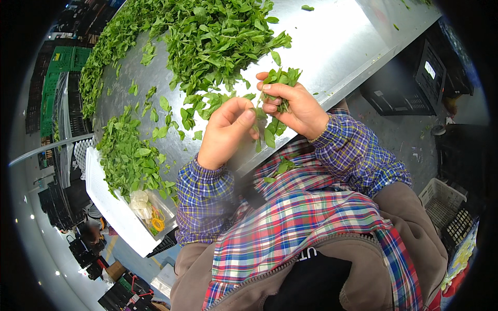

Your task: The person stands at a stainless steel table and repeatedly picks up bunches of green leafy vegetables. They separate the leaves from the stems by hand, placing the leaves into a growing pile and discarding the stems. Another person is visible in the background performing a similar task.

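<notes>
My right hand (293, 105) holds a small bunch of leafy green herb sprigs (286, 77), with leaves standing above the thumb and hanging below the palm. Close beside it, my left hand (229, 130) pinches a thin stem (260, 99) between thumb and fingers; the fingertips are partly hidden. Both hands are over the front edge of a stainless steel table (334, 58). Beyond them rises a large heap of the same herb (221, 42). A smaller pile (130, 155) lies to the left, with loose leaves scattered between. A few leaves (284, 166) rest on my plaid apron (303, 217).
A white foam box (113, 202) stands at the table's left end. Near it lie yellow and orange rubber bands (157, 221) and a pale, translucent bundle (141, 204). Black crates (412, 83) and a grey basket (441, 202) are on the right. A person (93, 229) is in the left background.
</notes>
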Demonstrator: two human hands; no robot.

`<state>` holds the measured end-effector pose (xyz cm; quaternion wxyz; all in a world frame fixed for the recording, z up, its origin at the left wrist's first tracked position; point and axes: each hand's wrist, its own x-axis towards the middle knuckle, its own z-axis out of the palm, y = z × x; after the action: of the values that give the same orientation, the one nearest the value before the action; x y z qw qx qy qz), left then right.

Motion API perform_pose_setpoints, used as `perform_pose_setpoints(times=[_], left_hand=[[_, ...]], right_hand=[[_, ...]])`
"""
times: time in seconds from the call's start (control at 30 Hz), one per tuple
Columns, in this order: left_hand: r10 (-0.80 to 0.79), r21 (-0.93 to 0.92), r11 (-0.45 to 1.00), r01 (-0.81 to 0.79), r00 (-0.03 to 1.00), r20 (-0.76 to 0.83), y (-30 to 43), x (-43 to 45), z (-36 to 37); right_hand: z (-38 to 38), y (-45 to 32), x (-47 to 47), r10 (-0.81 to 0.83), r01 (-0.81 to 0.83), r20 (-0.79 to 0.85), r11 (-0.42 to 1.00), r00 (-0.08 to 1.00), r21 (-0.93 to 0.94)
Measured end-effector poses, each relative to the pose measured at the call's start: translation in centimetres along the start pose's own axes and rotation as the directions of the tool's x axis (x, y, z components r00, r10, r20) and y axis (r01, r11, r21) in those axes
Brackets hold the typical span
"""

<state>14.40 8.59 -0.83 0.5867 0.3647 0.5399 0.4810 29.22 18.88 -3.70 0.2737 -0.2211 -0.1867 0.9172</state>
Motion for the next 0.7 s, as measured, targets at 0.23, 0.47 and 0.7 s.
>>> perform_pose_setpoints(times=[0.23, 0.47, 0.7], left_hand=[[-0.041, -0.329, 0.944, -0.007, 0.99, -0.138, -0.1, 0.4, 0.3], [-0.084, -0.212, 0.976, 0.054, 0.987, -0.136, -0.1, 0.7, 1.2], [-0.11, -0.254, 0.961, 0.106, 0.994, 0.0, -0.1, 0.5, 1.1]], right_hand=[[-0.8, 0.7, 0.3, -0.023, 0.029, 0.148, 0.999, 0.989, -0.037], [0.3, 0.7, -0.1, -0.055, 0.082, 0.114, 0.964, 0.992, -0.253], [0.2, 0.6, -0.5, -0.038, 0.074, 0.149, 0.967, 0.988, -0.246]])
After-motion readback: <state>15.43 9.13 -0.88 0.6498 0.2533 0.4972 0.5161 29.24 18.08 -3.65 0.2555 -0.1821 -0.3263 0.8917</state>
